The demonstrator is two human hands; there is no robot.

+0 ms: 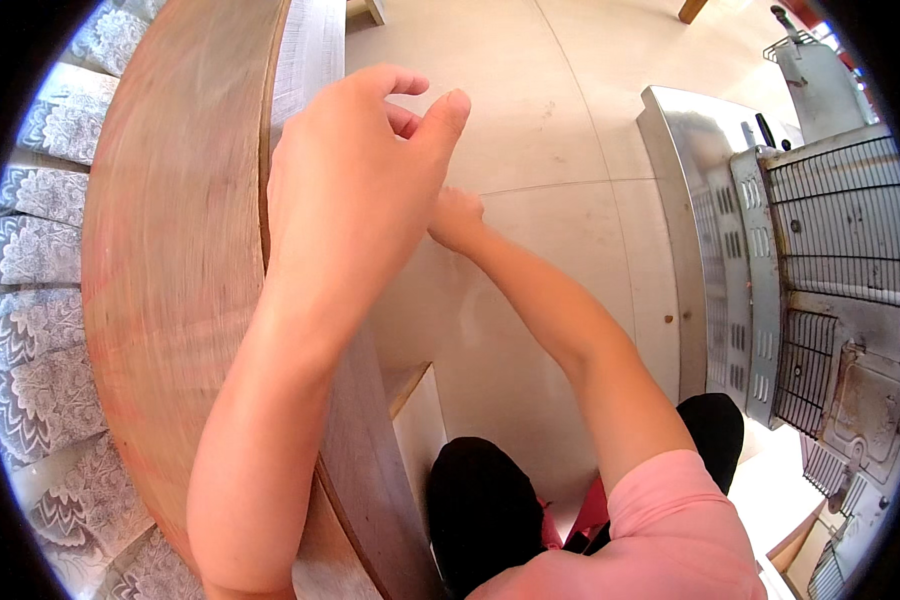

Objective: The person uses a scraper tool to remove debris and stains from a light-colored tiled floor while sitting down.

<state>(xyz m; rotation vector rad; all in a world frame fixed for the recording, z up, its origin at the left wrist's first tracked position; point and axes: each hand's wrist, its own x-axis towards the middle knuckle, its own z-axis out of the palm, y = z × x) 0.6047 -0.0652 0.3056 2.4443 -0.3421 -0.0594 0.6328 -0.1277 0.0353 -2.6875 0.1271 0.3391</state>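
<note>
My left hand (352,157) is raised in the foreground, palm turned away, over the inner edge of a wooden tabletop (180,187). Its thumb stands apart from the loosely bent fingers, and I see nothing between them. Beyond and below it, my right hand (457,214) is partly hidden behind the left. Its visible fingers look curled; whether they enclose anything cannot be seen. The right arm reaches in from a pink sleeve (660,495), over a pale tiled floor (525,150).
Pleated lace-patterned fabric (45,360) hangs along the table's outer side. On the right stands a metal cooking unit (765,285) with wire grates (840,217). A broad metal piece (821,90) and a dark handle (784,22) are above it. My black-clad knees (484,510) are below.
</note>
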